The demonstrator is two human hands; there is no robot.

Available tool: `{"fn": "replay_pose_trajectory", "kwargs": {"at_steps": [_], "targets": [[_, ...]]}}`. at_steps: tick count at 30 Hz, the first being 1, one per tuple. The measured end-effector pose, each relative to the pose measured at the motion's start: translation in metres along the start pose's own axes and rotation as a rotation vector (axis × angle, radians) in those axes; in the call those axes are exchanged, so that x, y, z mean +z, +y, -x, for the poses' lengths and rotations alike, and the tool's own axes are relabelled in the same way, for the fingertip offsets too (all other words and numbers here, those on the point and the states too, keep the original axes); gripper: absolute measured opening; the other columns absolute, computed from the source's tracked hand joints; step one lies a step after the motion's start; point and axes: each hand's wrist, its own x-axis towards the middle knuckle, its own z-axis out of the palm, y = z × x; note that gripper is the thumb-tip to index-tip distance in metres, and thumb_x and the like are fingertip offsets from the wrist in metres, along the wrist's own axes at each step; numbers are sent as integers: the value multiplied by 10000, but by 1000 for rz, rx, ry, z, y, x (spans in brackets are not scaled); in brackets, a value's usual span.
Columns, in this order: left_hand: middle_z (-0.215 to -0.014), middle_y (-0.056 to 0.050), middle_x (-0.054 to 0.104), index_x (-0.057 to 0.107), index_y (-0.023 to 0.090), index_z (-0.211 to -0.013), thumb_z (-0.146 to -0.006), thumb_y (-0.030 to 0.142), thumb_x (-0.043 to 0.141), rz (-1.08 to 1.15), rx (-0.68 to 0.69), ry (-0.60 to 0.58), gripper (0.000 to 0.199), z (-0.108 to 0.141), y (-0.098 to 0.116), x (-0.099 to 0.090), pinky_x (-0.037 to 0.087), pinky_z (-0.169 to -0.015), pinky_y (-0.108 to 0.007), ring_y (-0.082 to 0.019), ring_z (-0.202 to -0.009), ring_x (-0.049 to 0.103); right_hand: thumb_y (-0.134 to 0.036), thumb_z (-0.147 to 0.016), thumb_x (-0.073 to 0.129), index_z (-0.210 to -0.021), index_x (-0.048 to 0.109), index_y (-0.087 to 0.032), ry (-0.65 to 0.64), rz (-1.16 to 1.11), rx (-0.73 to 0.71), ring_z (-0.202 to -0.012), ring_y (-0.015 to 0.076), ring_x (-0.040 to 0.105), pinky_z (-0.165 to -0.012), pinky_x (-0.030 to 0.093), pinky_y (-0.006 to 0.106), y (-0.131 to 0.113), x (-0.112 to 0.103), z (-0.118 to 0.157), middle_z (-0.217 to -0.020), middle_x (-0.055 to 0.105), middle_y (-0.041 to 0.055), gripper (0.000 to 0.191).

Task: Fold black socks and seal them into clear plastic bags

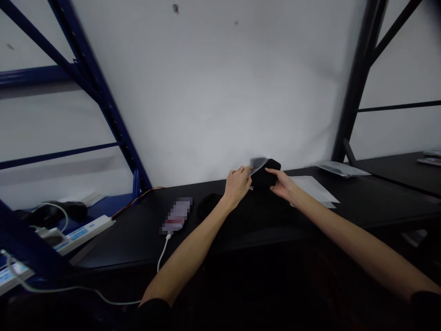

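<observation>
Black item [270,177] sits mid-view in head cam; R hand [283,185] pinches its 3 o'clock side, L hand [237,185] grips thin sheet [258,166] at its 10 o'clock. Sheet could crease or slip b/c L hold looks edge-only. R wrist might sweep papers [310,187], 4 o'clock. Phone [177,214], 8 o'clock: L forearm near cable [161,253], poss. snag.

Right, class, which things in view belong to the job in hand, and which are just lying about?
In the job, it seems:
black item, in the right hand
thin pale sheet, at the left hand

Lying about, apparently:
phone
white papers
power strip
</observation>
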Motion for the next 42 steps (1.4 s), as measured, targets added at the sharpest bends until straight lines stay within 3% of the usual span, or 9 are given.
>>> {"fn": "replay_pose_trajectory", "kwargs": {"at_steps": [3, 8, 12, 17, 21, 27, 32, 38, 42], "targets": [[-1087, -57, 665, 596, 222, -1318, -971, 108, 476, -31, 4, 11, 385, 0, -2, 3, 427, -947, -336, -194, -946, 638, -214, -815, 748, -961, 662, -217, -6, 24, -40, -837, 213, 703, -705, 607, 322, 5, 1, -2, -895, 748, 47, 170], [-1130, -80, 647, 601, 207, -1323, -965, 73, 458, -28, 20, -4, 408, 0, -4, 5, 454, -932, -339, -202, -949, 640, -148, -760, 783, -963, 637, -257, 109, 10, -225, -761, 195, 693, -686, 608, 324, 17, 4, -7, -833, 729, -10, 273], [-1147, -87, 636, 595, 212, -1339, -967, 77, 454, -4, 17, -38, 420, 1, -3, 5, 482, -893, -333, -201, -926, 638, -172, -751, 796, -940, 636, -256, 150, 46, -235, -744, 198, 695, -673, 613, 326, 18, 3, -9, -795, 721, -15, 261], [-1167, -86, 629, 595, 212, -1334, -972, 91, 450, -9, 2, -41, 409, 2, -1, 7, 480, -925, -344, -204, -944, 640, -179, -769, 805, -942, 668, -204, -57, 19, 4, -823, 211, 716, -741, 623, 328, 11, -1, -2, -864, 748, 39, 222], [-1143, -80, 631, 591, 199, -1336, -958, 88, 460, 18, -3, -64, 415, 3, -2, 8, 491, -876, -316, -188, -904, 638, -36, -689, 798, -950, 683, -192, -207, 95, 106, -832, 219, 722, -771, 617, 338, 16, -2, 1, -893, 752, 46, 325], [-1165, -92, 625, 613, 221, -1324, -942, 71, 467, -8, 14, -127, 436, 3, -4, 8, 494, -831, -314, -192, -897, 638, 29, -588, 719, -816, 621, -203, 95, 188, -132, -665, 163, 649, -636, 566, 285, 29, -6, -12, -711, 673, -21, 339], [-1091, -75, 641, 627, 207, -1300, -932, 74, 478, 44, 45, -150, 419, 4, 3, 6, 492, -779, -294, -177, -854, 630, 19, -569, 695, -763, 572, -213, 304, 216, -220, -603, 127, 570, -563, 489, 238, 30, -4, -11, -627, 596, -60, 326], [-974, -28, 634, 624, 224, -1289, -904, 95, 521, 214, 58, -49, 419, 3, 5, 9, 494, -800, -281, -165, -851, 604, -71, -713, 673, -821, 627, -192, -52, 72, 82, -655, 160, 619, -628, 528, 274, 26, 7, 1, -702, 649, -1, 169], [-939, -23, 623, 644, 218, -1254, -876, 81, 542, 293, 107, 18, 415, 3, 5, 12, 487, -786, -286, -169, -846, 590, -50, -741, 641, -844, 626, -202, -124, 20, 122, -630, 143, 598, -578, 510, 246, 25, 10, 5, -704, 624, -18, 184]]}}
